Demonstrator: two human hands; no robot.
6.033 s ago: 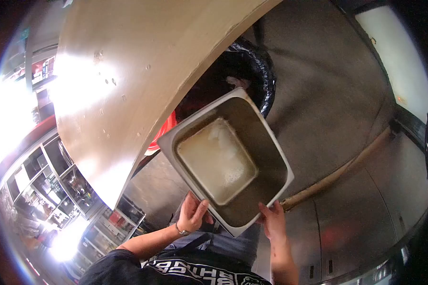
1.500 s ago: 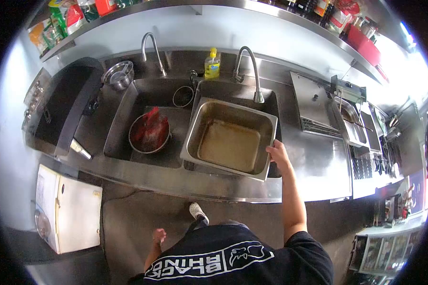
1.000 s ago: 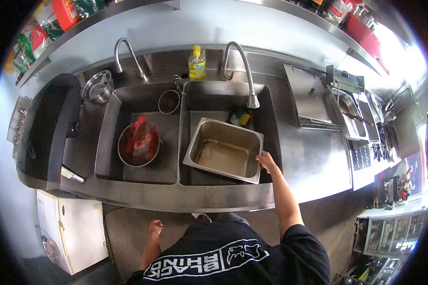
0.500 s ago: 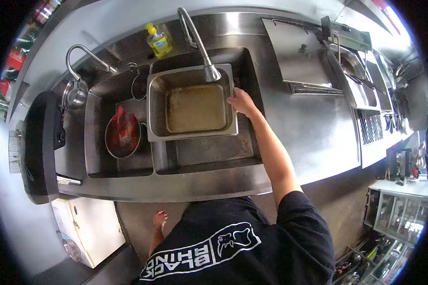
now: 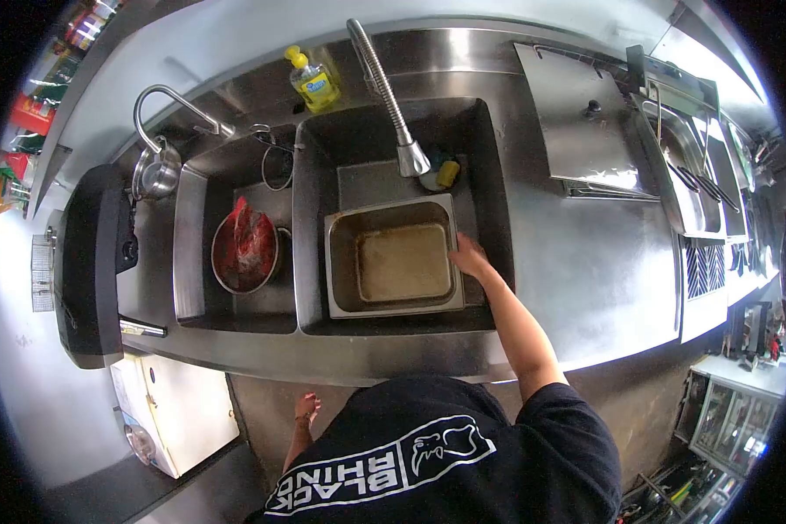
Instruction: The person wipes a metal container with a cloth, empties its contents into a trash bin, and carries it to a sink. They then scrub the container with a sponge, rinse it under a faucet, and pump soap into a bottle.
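My right hand [image 5: 469,256] grips the right rim of a deep rectangular steel food pan [image 5: 345,272]. The bottom of the pan looks brownish and stained. It sits low inside the right sink basin [image 5: 313,231], towards the front. Behind it, a yellow and green sponge [image 5: 448,174] lies by a pale round item in the basin, partly hidden under the spray faucet head [image 5: 414,160]. My left hand [image 5: 306,407] hangs beside my body, below the counter edge, with fingers loosely bent and nothing seen in them.
In the left basin is a round pot [image 5: 275,266] with something red [image 5: 251,236] in it. A yellow soap bottle [image 5: 314,85] stands behind the sink. A small steel pot [image 5: 157,175] sits under the left faucet [image 5: 175,90]. Rightward, a metal lid [image 5: 585,122] covers part of the counter.
My right hand has brought the pan towards me and down into the right basin. The sponge behind it now shows. My left hand still hangs at my side, and the view has shifted slightly.
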